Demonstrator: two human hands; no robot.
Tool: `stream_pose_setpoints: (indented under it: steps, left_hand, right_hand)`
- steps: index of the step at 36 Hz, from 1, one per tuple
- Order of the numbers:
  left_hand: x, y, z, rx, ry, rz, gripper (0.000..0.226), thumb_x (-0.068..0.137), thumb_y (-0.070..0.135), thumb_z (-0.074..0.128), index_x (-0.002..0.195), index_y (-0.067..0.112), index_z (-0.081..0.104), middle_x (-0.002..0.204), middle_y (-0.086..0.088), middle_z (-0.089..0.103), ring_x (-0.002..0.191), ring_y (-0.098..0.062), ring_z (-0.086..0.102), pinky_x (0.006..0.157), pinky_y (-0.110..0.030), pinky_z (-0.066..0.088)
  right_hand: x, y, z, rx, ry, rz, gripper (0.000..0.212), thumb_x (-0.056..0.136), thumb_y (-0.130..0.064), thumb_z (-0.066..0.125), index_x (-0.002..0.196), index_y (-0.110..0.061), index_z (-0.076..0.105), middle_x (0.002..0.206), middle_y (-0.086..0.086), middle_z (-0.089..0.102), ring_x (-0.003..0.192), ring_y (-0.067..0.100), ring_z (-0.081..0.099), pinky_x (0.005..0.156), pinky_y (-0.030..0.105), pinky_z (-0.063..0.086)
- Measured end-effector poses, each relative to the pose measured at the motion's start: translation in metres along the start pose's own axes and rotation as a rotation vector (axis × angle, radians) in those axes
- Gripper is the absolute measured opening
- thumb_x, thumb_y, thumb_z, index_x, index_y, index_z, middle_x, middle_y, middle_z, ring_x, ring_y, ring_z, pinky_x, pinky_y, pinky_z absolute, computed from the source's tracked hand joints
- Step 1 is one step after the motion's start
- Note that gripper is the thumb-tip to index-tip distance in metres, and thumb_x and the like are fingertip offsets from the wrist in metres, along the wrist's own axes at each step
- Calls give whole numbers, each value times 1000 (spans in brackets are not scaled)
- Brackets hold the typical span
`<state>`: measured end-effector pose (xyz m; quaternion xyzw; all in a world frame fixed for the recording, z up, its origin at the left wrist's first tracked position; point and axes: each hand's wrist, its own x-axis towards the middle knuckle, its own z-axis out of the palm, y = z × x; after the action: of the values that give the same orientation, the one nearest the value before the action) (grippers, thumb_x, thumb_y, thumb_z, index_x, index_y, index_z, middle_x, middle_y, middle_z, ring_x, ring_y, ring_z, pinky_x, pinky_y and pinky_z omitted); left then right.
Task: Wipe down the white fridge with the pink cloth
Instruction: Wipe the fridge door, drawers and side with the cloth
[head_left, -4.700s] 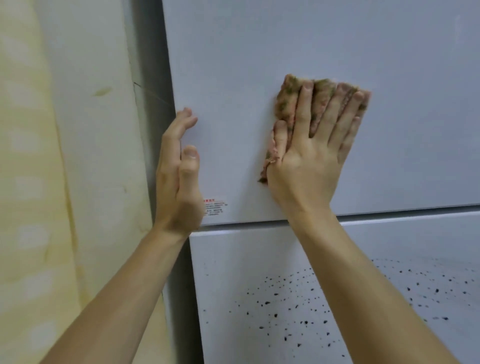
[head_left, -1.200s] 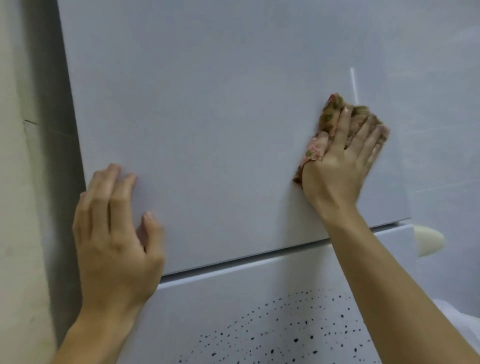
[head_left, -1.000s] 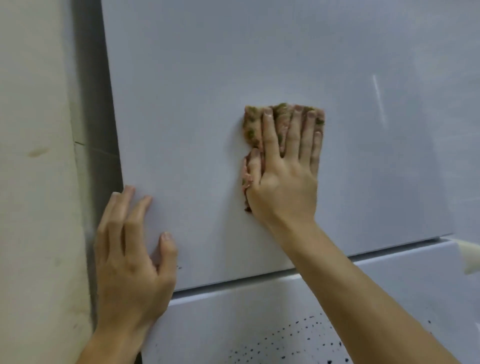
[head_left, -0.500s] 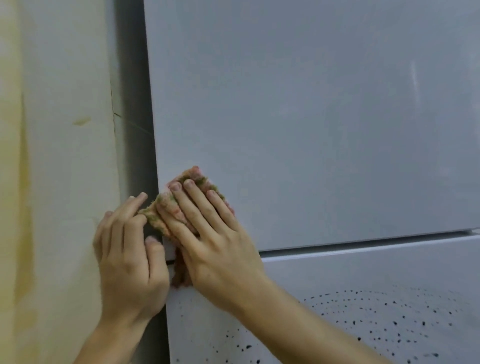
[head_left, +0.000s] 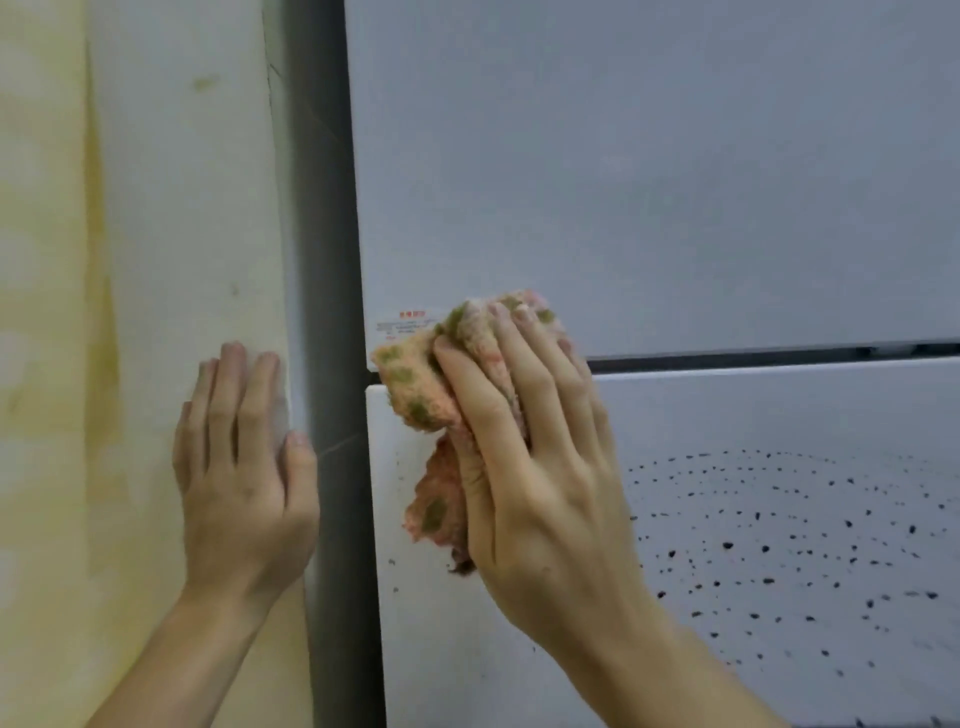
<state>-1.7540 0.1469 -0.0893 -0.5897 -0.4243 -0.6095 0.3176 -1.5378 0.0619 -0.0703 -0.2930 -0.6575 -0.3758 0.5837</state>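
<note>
1. Wall (head_left: 52, 312), far L: yellowish, stained, with a paler strip next to the fridge.
2. Your left hand (head_left: 244, 467): laid flat on that pale strip, fingers straight and close together, pointing up, thumb alongside; it holds nothing.
3. Dark vertical band (head_left: 327, 260): runs top to bottom betw. the wall and the door edges, just R of your left thumb.
4. White fridge (head_left: 649, 182): upper door fills the top R of the view.
5. Label (head_left: 402, 323): small, red heading, at the upper door's lower L corner; print too blurred to read. Its R end is covered by the cloth.
6. Pink cloth (head_left: 415, 395): bunched, green-blotched, lying across the seam (head_left: 779, 353) betw. the doors at the fridge's L edge, touching both doors.
7. Your right hand (head_left: 540, 467): fingers nearly straight and spread over the cloth, pressing it flat to the fridge; thumb hidden beneath the cloth.
8. Lower door (head_left: 779, 415): white, scattered with black speckles (head_left: 779, 545), approx. in arcs, R of your right hand.
</note>
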Motion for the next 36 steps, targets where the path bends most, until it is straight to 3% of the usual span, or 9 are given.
stream_pose_setpoints:
  steps: [3, 7, 10, 18, 22, 26, 32, 36]
  left_hand:
    - [-13, -15, 6, 2, 12, 71, 65, 104, 28, 36, 165, 11, 25, 174, -7, 17, 162, -24, 10, 131, -53, 13]
    - [-20, -23, 9, 16, 51, 125, 64, 104, 26, 39, 165, 9, 27, 173, -11, 21, 161, -29, 15, 130, -54, 15]
    - [-20, -21, 8, 19, 55, 119, 64, 103, 26, 39, 164, 9, 27, 173, -11, 21, 161, -29, 16, 131, -51, 14]
    - [-19, -16, 9, -5, 28, 135, 68, 100, 23, 39, 164, 5, 25, 173, -10, 20, 162, -25, 13, 131, -52, 13]
    - [-21, -17, 12, -16, 57, 145, 65, 101, 19, 39, 163, 4, 28, 172, -12, 23, 162, -27, 16, 130, -53, 15]
    - [-21, -22, 12, 18, 66, 168, 66, 100, 18, 41, 163, 4, 28, 172, -13, 24, 161, -29, 17, 130, -53, 14]
    - [-21, -20, 11, 0, 71, 158, 66, 100, 21, 41, 163, 5, 29, 172, -12, 25, 161, -28, 19, 131, -51, 11]
    - [-21, -20, 12, -12, 76, 153, 66, 100, 18, 42, 163, 6, 30, 172, -10, 25, 161, -26, 18, 131, -52, 13]
  right_hand:
    - [-33, -3, 7, -53, -31, 26, 53, 102, -8, 53, 155, -10, 48, 166, 13, 37, 160, 29, 23, 130, 52, 20]
    - [-69, 7, 17, -113, -125, 74, 75, 95, 0, 64, 162, -12, 35, 172, 13, 24, 162, 28, 13, 132, 49, 13]
    - [-80, 12, 21, -106, -173, 63, 69, 102, -7, 57, 164, -13, 29, 174, 11, 17, 163, 27, 8, 133, 48, 10]
    - [-8, 11, 11, 195, 127, 367, 51, 113, -29, 36, 162, -15, 36, 171, 3, 29, 161, 18, 16, 132, 44, 13]
    - [9, -5, 39, 17, 39, 207, 52, 112, -34, 35, 161, -18, 39, 172, 8, 28, 162, 29, 15, 132, 49, 10]
    - [-33, -21, 74, -246, -103, 12, 53, 113, -39, 39, 164, -25, 34, 173, 10, 21, 162, 35, 11, 130, 56, 15]
    - [-135, -37, 77, -306, -220, -47, 62, 110, -40, 48, 166, -22, 27, 175, 11, 15, 162, 36, 13, 132, 52, 10]
    - [-175, -41, 74, -315, -278, -44, 59, 105, -38, 48, 162, -25, 38, 174, 10, 20, 161, 34, 16, 132, 48, 6]
